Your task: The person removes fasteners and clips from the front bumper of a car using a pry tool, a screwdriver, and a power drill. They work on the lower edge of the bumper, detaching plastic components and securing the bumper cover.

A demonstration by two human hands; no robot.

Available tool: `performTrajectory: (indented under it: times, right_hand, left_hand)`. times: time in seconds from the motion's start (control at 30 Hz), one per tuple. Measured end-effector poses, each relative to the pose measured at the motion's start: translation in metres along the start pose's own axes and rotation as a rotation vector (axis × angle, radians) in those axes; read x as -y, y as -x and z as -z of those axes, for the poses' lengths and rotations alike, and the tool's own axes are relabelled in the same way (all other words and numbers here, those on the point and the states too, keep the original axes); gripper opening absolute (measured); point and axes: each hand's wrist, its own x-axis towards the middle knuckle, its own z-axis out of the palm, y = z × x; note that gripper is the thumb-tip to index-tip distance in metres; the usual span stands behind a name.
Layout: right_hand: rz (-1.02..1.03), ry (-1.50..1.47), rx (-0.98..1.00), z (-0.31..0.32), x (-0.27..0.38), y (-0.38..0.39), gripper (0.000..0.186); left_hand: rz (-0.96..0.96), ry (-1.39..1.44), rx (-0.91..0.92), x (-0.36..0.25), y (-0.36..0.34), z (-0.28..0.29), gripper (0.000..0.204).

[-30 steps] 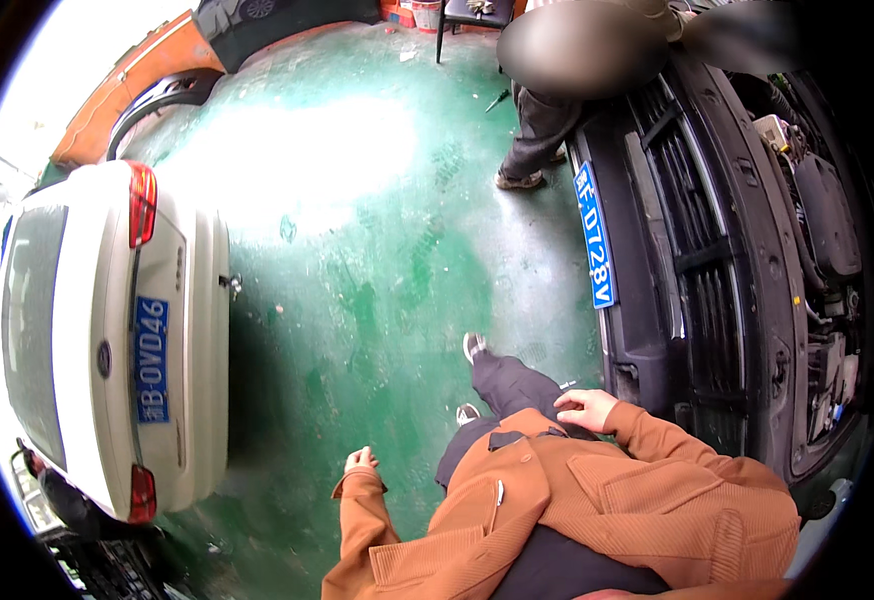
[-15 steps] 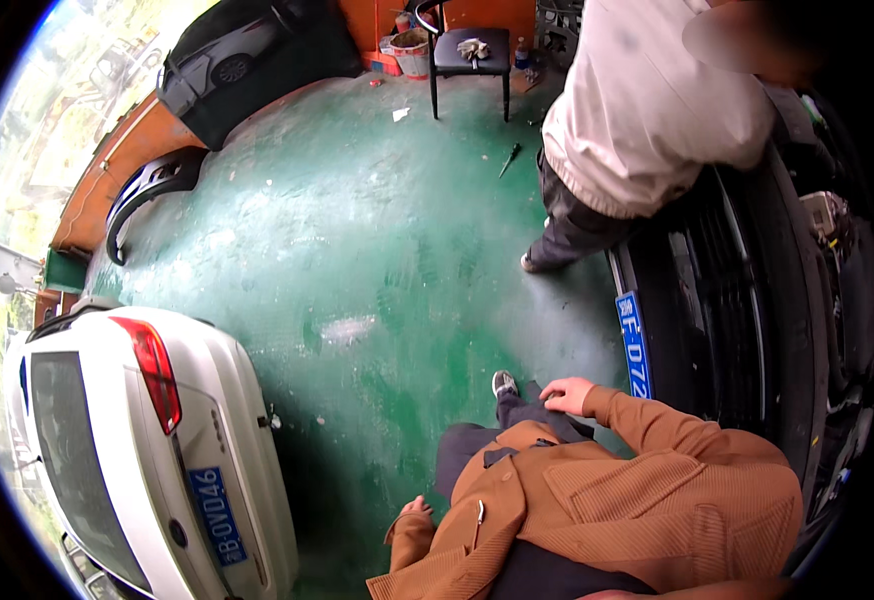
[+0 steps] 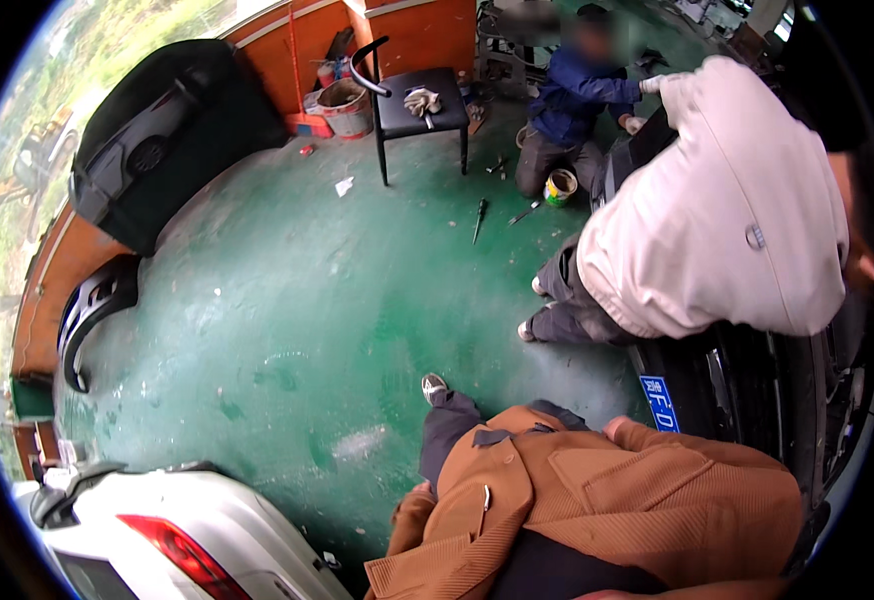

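the left hand [image 3: 423, 488] is seen beside dark trousers [image 3: 445, 432], the right hand [image 3: 614, 428] beside the brown coat [image 3: 637, 485]; how wide the fingers are spread cannot be told.

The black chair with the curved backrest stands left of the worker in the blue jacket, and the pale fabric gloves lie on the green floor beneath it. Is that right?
Not quite: the head view shows the pale fabric gloves on the seat of the black chair with the curved backrest, not on the green floor.
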Motion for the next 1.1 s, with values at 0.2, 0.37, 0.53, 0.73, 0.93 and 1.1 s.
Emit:
performTrajectory:
  times: [0.2, 0.37, 0.53, 0.73, 0.93, 1.1]
  right_hand:
    - [-0.293, -1.019, -0.21, 0.125, 0.058, -0.057, 0.056]
    - [-0.441, -1.054, -0.445, 0.23, 0.043, -0.127, 0.04]
    - [-0.323, -1.212, -0.507, 0.398, 0.012, -0.163, 0.033]
    - [-0.351, -1.438, -0.442, 0.568, -0.096, -0.326, 0.016]
    - [-0.563, -1.339, -0.352, 0.598, -0.247, -0.552, 0.02]
    - [-0.591, -1.303, -0.397, 0.693, -0.367, -0.655, 0.039]
  left_hand:
    - [-0.101, 0.321, -0.014, -0.259, -0.147, 0.146, 0.034]
    - [-0.293, 0.27, -0.243, -0.461, -0.192, 0.16, 0.035]
    - [-0.284, 0.2, -0.254, -0.642, -0.184, 0.074, 0.032]
    - [-0.671, -0.203, -0.218, -0.9, -0.164, -0.073, 0.041]
    - [-0.788, -0.435, -0.348, -1.186, -0.3, -0.265, 0.07]
    - [-0.484, -0.36, -0.8, -1.244, -0.397, -0.434, 0.09]
